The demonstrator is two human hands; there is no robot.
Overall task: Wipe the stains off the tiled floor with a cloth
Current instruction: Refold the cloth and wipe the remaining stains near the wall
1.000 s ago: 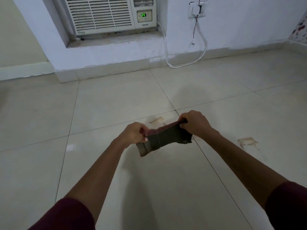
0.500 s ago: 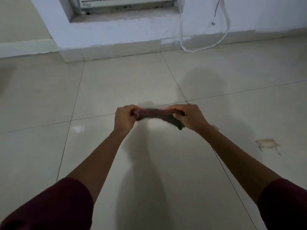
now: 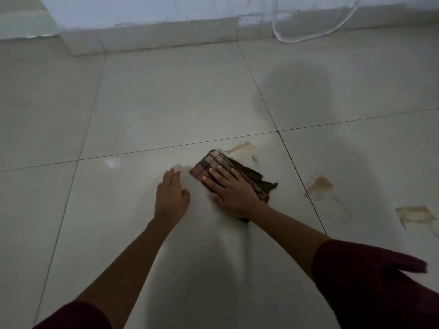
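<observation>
A folded dark checked cloth (image 3: 215,163) lies flat on the cream tiled floor (image 3: 166,103). My right hand (image 3: 231,192) presses palm-down on it with fingers spread. My left hand (image 3: 171,198) rests flat on the bare tile just left of the cloth, holding nothing. A brown stain (image 3: 241,147) sits just beyond the cloth's far edge. Two more brown stains lie to the right, one (image 3: 319,186) past the grout line and one (image 3: 415,216) near the right edge.
A white wall base (image 3: 166,34) runs along the far side, with a corner step at the far left. A clear hose loop (image 3: 308,36) hangs down to the floor at the far right.
Both hands held the cloth stretched in the air; now the cloth is down on the floor under my right hand, my left hand has let go, and the view has dropped closer to the tiles.
</observation>
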